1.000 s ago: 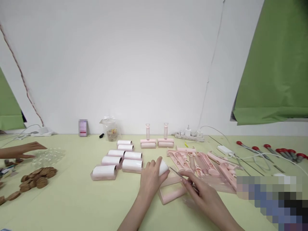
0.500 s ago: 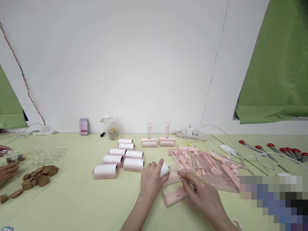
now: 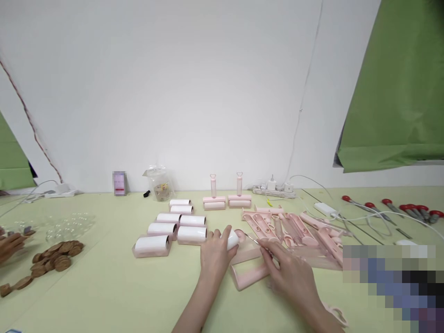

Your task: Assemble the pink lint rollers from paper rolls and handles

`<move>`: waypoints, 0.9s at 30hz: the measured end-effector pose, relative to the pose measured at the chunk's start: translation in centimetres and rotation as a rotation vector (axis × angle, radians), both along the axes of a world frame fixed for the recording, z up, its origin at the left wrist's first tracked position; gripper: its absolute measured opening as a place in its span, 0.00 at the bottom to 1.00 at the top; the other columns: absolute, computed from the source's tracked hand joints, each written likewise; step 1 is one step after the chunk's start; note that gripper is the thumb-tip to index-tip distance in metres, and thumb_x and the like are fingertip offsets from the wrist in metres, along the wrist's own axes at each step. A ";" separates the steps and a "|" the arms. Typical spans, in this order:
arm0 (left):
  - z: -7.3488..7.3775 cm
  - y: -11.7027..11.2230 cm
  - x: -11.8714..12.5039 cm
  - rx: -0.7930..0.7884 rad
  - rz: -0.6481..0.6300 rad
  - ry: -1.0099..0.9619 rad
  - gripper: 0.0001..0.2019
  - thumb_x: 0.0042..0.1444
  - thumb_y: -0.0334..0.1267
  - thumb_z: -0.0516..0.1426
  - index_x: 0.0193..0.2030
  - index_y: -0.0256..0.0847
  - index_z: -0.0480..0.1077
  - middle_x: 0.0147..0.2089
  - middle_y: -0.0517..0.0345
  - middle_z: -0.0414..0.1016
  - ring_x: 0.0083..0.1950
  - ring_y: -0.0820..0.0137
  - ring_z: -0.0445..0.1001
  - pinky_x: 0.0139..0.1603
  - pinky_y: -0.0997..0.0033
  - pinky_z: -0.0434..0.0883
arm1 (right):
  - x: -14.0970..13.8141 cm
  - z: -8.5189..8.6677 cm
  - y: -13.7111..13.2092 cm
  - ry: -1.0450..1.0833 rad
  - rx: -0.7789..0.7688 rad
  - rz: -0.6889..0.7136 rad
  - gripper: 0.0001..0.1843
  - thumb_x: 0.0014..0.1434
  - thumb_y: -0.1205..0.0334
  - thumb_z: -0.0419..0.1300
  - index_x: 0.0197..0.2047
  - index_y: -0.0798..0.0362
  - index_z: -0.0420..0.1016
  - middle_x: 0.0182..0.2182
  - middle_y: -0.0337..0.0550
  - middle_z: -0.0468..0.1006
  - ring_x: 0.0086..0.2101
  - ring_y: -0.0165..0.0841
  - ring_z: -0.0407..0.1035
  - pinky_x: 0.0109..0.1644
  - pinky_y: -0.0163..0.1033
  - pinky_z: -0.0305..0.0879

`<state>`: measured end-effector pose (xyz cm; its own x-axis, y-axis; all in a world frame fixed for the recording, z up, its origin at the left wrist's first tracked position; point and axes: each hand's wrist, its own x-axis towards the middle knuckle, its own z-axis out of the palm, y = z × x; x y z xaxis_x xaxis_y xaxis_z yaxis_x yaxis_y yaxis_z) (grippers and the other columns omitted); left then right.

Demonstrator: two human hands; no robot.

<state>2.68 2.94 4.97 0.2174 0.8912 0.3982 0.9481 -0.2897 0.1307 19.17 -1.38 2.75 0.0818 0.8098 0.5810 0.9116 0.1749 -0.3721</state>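
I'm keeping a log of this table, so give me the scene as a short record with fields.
Left hand: grips a glossy white cylindrical roll
Right hand: holds a slim metal tool, tip near that roll
Left of hands: seven white rolls in pale pink cases
Right side: heaped pink plastic parts
Near white wall: two pink rollers, handles upright
Far left: brown round flat pieces; co-worker's hand

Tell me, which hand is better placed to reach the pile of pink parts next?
Probably the right hand: it is closer to the pink parts, though it holds a thin metal tool. The left hand holds a white roll and sits farther off.
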 end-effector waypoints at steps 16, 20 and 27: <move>2.9 2.2 2.9 -0.068 -0.497 -0.645 0.17 0.50 0.37 0.53 0.49 0.45 0.58 0.46 0.58 0.67 0.47 0.66 0.65 0.43 0.70 0.63 | -0.2 8.0 5.1 0.877 0.028 0.511 0.09 0.43 0.57 0.62 0.25 0.53 0.70 0.24 0.39 0.72 0.30 0.34 0.68 0.36 0.38 0.64; 1.7 3.3 2.2 -0.088 -0.552 -0.797 0.16 0.53 0.40 0.52 0.49 0.44 0.58 0.47 0.56 0.66 0.49 0.66 0.64 0.48 0.68 0.61 | -0.7 7.1 5.9 0.969 0.094 0.427 0.12 0.48 0.52 0.57 0.25 0.52 0.69 0.29 0.42 0.73 0.34 0.36 0.67 0.37 0.38 0.63; 2.1 4.4 -1.6 0.176 -0.251 -0.886 0.17 0.53 0.43 0.52 0.48 0.41 0.57 0.46 0.53 0.65 0.48 0.65 0.63 0.48 0.66 0.60 | -0.9 8.3 4.7 0.576 0.106 0.450 0.11 0.57 0.55 0.45 0.32 0.48 0.65 0.29 0.35 0.71 0.25 0.27 0.66 0.27 0.31 0.60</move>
<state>1.10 7.29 7.07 -0.0518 0.7707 0.6351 0.4312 -0.5563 0.7103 18.31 3.33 11.08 0.0709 0.7786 0.6235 0.4083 0.5476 -0.7303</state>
